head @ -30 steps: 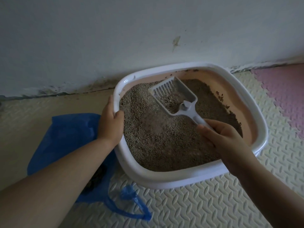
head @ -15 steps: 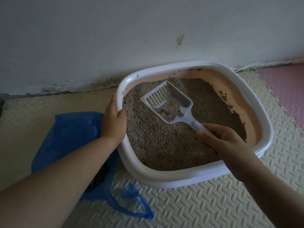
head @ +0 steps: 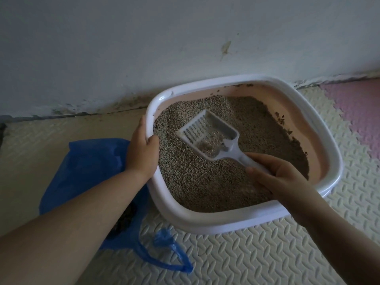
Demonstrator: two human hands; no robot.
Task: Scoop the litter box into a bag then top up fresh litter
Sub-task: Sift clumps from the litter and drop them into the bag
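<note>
A white-rimmed litter box (head: pixel 205 223) with a pink inside holds grey-brown litter (head: pixel 195 182). My left hand (head: pixel 141 151) grips its left rim, thumb inside. My right hand (head: pixel 273 175) holds the handle of a white slotted scoop (head: pixel 207 136), which sits tilted over the litter with a few clumps in its back end. A blue plastic bag (head: pixel 86 171) lies on the floor left of the box, partly under my left forearm, with dark contents showing near its mouth.
The box stands against a stained white wall (head: pixel 185 48). Cream foam floor mats (head: pixel 246 260) cover the floor, with a pink mat (head: pixel 359 112) at the right. The bag's loose handle (head: pixel 170 256) trails in front of the box.
The scoop has moved left and toward me across the litter, and most of its load has sifted out through the slots. My left hand stays on the rim.
</note>
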